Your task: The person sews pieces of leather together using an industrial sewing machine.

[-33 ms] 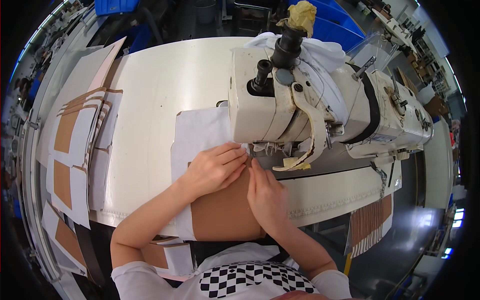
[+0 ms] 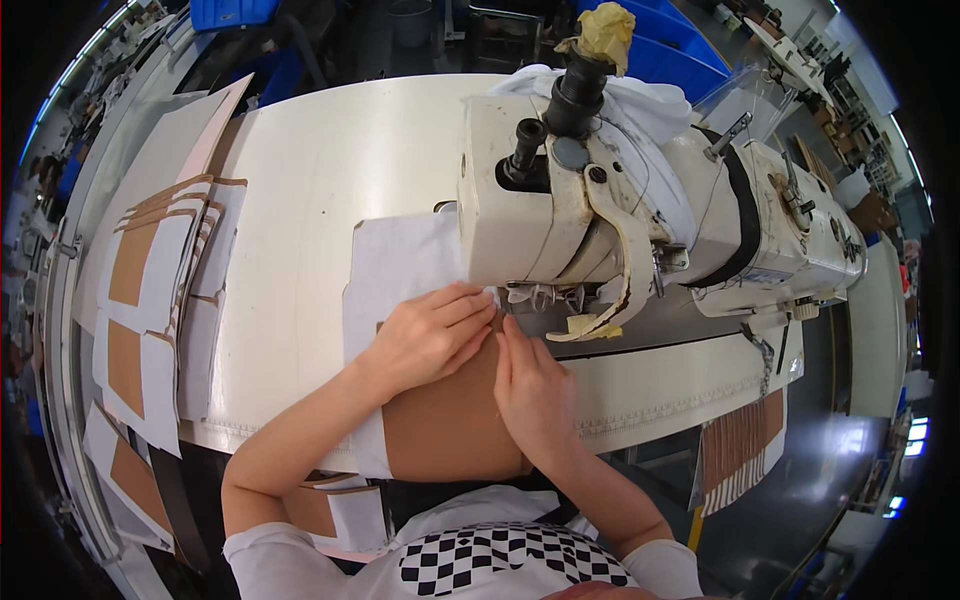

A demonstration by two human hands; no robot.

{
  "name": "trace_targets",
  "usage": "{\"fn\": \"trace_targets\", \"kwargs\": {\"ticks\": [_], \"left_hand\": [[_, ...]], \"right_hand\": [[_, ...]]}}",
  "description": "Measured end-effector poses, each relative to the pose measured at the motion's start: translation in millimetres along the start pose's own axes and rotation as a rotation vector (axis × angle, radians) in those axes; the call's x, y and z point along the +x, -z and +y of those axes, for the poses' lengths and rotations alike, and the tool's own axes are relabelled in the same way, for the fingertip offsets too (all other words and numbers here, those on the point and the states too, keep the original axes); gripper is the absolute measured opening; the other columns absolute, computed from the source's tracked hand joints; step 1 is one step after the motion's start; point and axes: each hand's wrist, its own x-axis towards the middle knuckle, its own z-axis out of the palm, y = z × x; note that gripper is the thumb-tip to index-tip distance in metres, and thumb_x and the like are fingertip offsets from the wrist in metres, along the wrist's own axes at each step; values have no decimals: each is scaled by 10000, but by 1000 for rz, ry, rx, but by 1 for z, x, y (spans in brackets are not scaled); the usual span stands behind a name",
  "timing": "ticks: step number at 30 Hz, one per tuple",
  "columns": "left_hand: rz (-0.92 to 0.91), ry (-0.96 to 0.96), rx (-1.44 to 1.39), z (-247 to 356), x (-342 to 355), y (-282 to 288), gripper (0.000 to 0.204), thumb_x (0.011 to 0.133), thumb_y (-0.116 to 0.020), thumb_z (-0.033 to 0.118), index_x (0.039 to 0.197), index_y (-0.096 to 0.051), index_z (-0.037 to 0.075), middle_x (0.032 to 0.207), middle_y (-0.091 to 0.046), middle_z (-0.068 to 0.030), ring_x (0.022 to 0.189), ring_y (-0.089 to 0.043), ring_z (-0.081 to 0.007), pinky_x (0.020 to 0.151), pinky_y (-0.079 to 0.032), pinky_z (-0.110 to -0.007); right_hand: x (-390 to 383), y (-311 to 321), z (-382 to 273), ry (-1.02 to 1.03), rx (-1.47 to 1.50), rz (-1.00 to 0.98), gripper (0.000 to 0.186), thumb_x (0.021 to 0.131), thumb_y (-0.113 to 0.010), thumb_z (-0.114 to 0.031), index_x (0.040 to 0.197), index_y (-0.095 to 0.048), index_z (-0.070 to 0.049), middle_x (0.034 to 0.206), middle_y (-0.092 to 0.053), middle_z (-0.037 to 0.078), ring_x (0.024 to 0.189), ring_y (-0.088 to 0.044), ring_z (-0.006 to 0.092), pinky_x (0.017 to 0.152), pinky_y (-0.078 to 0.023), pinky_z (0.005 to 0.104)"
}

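Brown-and-white piece (image 2: 445, 430) lies on the table (image 2: 295, 200), its upper end beside the sewing machine (image 2: 510, 200). Your left hand (image 2: 428, 338) and right hand (image 2: 534, 390) meet there, fingertips bunched narrow, probably keeping it aligned; whether they pinch it, can't tell.

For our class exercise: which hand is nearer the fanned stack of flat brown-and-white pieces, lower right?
Right. The right hand is left of the stack; the left hand, farther left.

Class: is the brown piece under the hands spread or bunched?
Spread, where visible: the brown piece shows a broad, smooth face beside the right hand.
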Motion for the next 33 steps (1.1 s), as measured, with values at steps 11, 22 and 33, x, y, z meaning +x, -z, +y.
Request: {"fn": "trace_targets", "kwargs": {"ticks": [11, 22, 33], "left_hand": [[69, -3, -26, -2, -4, -5, 128, 719, -742, 69, 833, -691, 39, 912, -675, -60, 913, -666, -227, 690, -566, -316], [94, -10, -15, -7, 0, -2, 112, 684, -732, 56, 738, -635, 47, 784, -609, -65, 807, -634, -245, 631, -539, -340], [53, 7, 3, -3, 2, -2, 107, 705, -721, 49, 770, -637, 38, 836, -635, -65, 866, -639, -245, 661, -545, -341]], "right_hand": [[-12, 1, 5, 30, 26, 11, 283, 874, -604, -90, 1148, -630, -19, 704, -631, 82, 506, -630, 226, 432, -496, 317], [-9, -6, 6, 5, 97, 39, 279, 888, -604, -123, 1136, -638, -1, 740, -681, 112, 504, -637, 251, 442, -507, 330], [-7, -8, 8, 14, 95, 79, 267, 872, -593, -86, 1115, -638, 13, 706, -663, 115, 494, -629, 244, 438, -502, 325]]}}
